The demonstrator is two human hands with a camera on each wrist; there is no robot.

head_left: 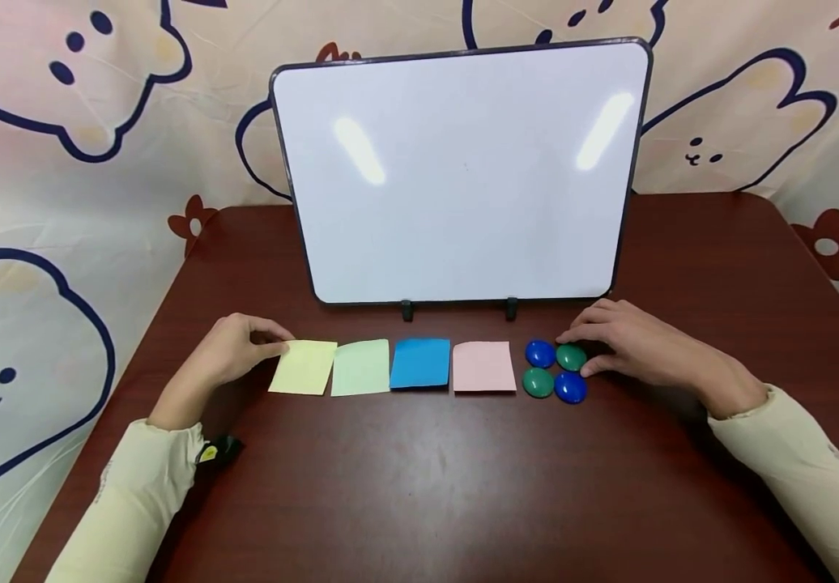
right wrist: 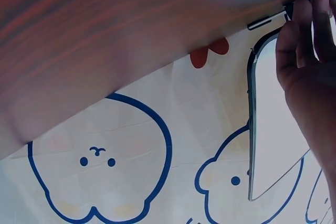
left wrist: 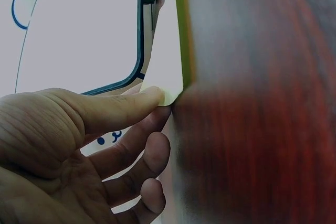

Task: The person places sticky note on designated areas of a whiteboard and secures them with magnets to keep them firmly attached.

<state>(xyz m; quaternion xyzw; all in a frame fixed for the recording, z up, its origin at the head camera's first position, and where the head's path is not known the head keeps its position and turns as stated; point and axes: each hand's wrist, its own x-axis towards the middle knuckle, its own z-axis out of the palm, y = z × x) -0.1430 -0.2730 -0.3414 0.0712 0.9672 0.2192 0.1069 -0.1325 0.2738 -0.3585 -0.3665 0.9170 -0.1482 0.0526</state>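
At the left end of a row of sticky notes, my left hand [head_left: 228, 350] pinches the upper left corner of the yellow sticky note [head_left: 304, 368]. In the left wrist view the thumb lies on top of the note [left wrist: 169, 51], its forefinger beneath and the other fingers loosely bent. Farther right, my right hand [head_left: 634, 344] holds the upper right green magnet [head_left: 571, 357] between thumb and fingertips. Beside it lie a blue magnet [head_left: 539, 354], another green magnet [head_left: 538, 382] and a second blue magnet [head_left: 571, 388]. The right wrist view mostly hides this grip at its edge.
Right of the yellow note lie a pale green note [head_left: 360, 368], a blue note [head_left: 420, 363] and a pink note [head_left: 483, 367]. Behind them a whiteboard [head_left: 456, 219] stands on small black feet on the dark wooden table [head_left: 419, 486]. A patterned cloth [head_left: 135, 178] hangs around.
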